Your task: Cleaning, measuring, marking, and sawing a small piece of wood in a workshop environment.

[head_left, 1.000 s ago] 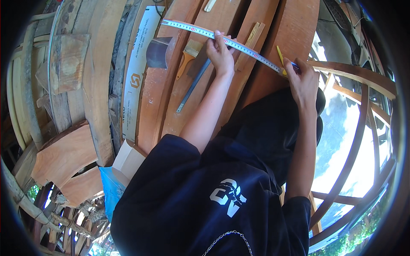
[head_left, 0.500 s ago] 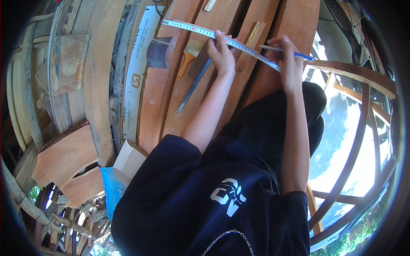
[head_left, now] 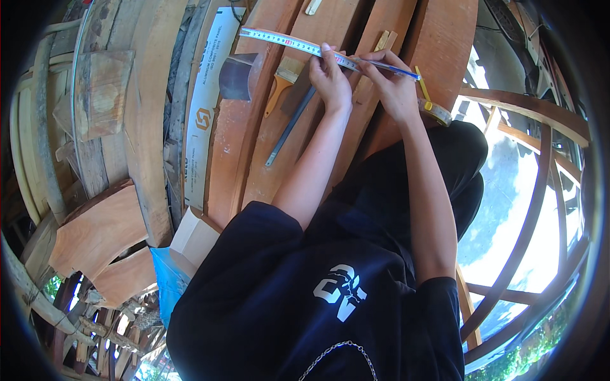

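A white tape measure blade [head_left: 273, 39] stretches across the wooden planks. My left hand [head_left: 330, 82] pinches the blade near its middle, thumb on top. Beside it, my right hand [head_left: 395, 87] grips a blue pen [head_left: 401, 70], its tip end close to the blade just right of my left thumb. The tape's yellow case [head_left: 436, 112] rests by my knee, behind my right wrist. Left of my left hand lie a paintbrush [head_left: 280, 87] with an orange handle, a dark flat metal strip [head_left: 289, 129] and a dark sandpaper-like sheet [head_left: 238, 77].
Long reddish planks [head_left: 229, 146] lie under my hands. A white panel strip [head_left: 204, 114] runs along their left. Farther left are weathered boards [head_left: 105, 95], with a blue plastic bag [head_left: 168, 279] and a cardboard box [head_left: 194, 236] below. A curved wooden frame [head_left: 540, 184] stands at right.
My right hand has moved left with the pen, from the blade's right part to beside my left hand. The yellow tape case now shows by my knee. My left hand stays nearly still.
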The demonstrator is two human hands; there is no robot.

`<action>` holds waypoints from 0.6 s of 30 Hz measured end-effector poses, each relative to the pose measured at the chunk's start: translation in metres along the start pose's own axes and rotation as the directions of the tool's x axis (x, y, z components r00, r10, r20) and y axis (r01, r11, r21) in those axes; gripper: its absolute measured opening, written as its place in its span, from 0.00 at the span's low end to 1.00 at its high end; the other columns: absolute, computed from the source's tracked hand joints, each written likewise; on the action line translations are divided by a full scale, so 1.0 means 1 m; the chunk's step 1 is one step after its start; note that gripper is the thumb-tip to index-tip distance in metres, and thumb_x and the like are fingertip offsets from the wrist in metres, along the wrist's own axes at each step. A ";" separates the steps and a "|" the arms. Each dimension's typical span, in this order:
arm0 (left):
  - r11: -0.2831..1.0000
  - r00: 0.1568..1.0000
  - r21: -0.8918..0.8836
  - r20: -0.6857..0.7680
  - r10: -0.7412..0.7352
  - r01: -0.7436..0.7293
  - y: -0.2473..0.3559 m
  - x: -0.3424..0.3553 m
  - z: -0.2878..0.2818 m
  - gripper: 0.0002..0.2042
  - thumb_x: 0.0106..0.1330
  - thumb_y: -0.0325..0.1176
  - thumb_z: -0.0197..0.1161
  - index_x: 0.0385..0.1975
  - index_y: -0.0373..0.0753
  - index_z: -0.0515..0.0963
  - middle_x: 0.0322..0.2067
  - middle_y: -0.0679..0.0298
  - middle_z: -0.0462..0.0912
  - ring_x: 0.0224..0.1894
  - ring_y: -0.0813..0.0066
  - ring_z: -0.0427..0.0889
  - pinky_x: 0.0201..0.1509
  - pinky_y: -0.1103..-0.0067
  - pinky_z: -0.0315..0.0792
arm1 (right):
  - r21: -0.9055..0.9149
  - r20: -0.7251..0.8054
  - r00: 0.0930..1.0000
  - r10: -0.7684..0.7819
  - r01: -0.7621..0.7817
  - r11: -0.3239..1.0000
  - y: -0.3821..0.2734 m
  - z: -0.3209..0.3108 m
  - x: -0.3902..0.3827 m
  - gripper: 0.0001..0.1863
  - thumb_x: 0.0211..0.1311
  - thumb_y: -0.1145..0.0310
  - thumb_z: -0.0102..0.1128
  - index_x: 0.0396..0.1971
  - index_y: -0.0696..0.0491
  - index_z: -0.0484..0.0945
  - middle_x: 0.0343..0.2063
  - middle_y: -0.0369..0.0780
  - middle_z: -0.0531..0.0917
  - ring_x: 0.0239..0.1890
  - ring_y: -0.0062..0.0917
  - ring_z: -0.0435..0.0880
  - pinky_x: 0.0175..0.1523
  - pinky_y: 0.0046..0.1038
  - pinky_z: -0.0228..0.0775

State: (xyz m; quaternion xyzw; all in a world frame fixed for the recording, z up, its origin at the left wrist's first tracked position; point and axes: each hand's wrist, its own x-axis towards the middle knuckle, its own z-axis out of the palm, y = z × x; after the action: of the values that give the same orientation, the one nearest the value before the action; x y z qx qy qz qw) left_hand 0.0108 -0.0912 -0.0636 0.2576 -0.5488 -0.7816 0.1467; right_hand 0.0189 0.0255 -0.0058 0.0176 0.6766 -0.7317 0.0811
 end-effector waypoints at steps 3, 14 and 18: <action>1.000 1.000 0.013 -0.007 -0.005 0.005 0.005 -0.002 0.001 0.21 0.80 0.53 0.54 0.46 0.37 0.75 0.37 0.62 0.84 0.37 0.76 0.85 0.38 0.76 0.83 | 0.015 -0.017 1.000 0.017 -0.016 1.000 0.001 0.002 -0.001 0.07 0.69 0.73 0.65 0.42 0.60 0.83 0.40 0.39 0.89 0.44 0.19 0.87 0.54 0.24 0.78; 1.000 1.000 -0.018 0.017 -0.023 0.023 0.015 -0.004 0.005 0.22 0.79 0.53 0.55 0.47 0.36 0.75 0.38 0.59 0.85 0.38 0.74 0.86 0.40 0.75 0.85 | -0.063 -0.037 0.999 0.002 -0.004 0.998 -0.003 0.000 -0.002 0.07 0.69 0.73 0.65 0.42 0.60 0.83 0.41 0.39 0.89 0.44 0.19 0.86 0.53 0.23 0.78; 1.000 1.000 -0.006 0.016 -0.019 0.019 0.015 -0.005 0.005 0.21 0.79 0.52 0.55 0.47 0.36 0.75 0.38 0.59 0.85 0.38 0.75 0.86 0.40 0.75 0.85 | -0.040 0.005 1.000 -0.003 0.004 0.999 -0.003 0.002 -0.002 0.07 0.70 0.73 0.65 0.42 0.60 0.83 0.42 0.39 0.89 0.43 0.18 0.86 0.53 0.23 0.78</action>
State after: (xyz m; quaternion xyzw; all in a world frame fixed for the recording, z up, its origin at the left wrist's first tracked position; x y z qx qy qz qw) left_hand 0.0114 -0.0904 -0.0472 0.2561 -0.5449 -0.7868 0.1357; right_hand 0.0204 0.0242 -0.0029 0.0130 0.6909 -0.7181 0.0818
